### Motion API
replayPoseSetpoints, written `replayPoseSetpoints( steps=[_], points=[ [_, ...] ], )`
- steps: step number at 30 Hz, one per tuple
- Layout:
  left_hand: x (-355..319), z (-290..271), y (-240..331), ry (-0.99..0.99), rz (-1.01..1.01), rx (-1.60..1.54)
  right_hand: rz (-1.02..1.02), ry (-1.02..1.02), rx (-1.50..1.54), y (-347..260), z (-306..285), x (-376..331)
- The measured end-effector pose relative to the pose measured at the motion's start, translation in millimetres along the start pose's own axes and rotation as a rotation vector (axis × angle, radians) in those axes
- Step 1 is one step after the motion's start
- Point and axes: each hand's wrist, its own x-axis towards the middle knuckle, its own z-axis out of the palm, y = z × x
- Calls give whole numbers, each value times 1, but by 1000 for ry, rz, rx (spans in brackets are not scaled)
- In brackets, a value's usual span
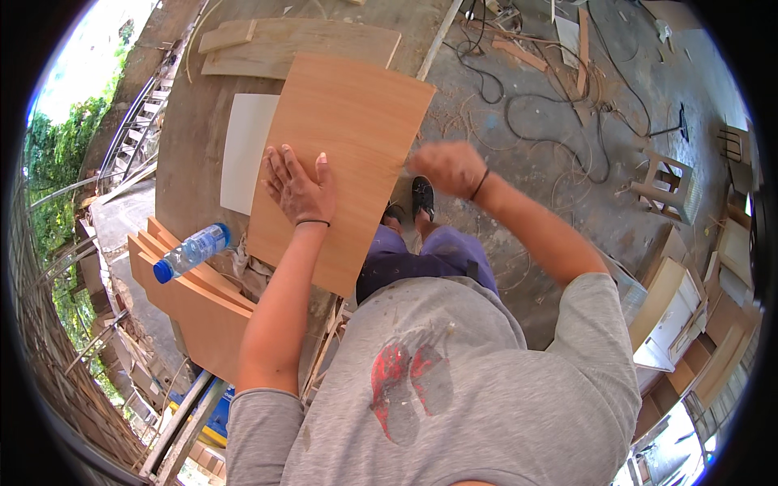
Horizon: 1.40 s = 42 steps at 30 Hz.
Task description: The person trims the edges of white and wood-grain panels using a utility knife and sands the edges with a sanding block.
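The panel lies on the tabletop, overhanging its right edge. The left hand presses flat and open on it. Keep this pressure. The right hand is blurred; grip indeterminate.

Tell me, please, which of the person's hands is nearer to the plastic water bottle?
Left. The left hand lies flat on the brown board, just right of the water bottle. The right hand is blurred, past the board's right edge, much farther away.

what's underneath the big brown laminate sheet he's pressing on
A white sheet pokes out from under the brown laminate sheet, both on the wooden workbench. Anything else beneath is covered.
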Motion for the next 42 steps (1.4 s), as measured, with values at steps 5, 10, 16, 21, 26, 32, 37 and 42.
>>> replayPoseSetpoints(
  steps=[5,10,16,21,26,32,37,42],
  points=[
    [2,-1,4,28,13,0,388,234,-270,79,-32,31],
    [-1,-1,2,-3,-6,-3,-39,2,12,3,-4,1],
    [-1,0,1,26,13,2,271,100,-335,65,-51,39],
    [-1,1,-2,45,20,-1,62,103,-145,31,-34,25],
    [1,1,3,53,27,-6,41,-11,-113,16,-20,12],
    [1,-1,5,33,10,-10,305,259,-235,74,-42,29],
    [0,3,2,43,17,-3,74,-22,13,-1,-8,-3],
    [0,2,3,60,32,5,343,334,-250,92,-41,38]
  ],
)
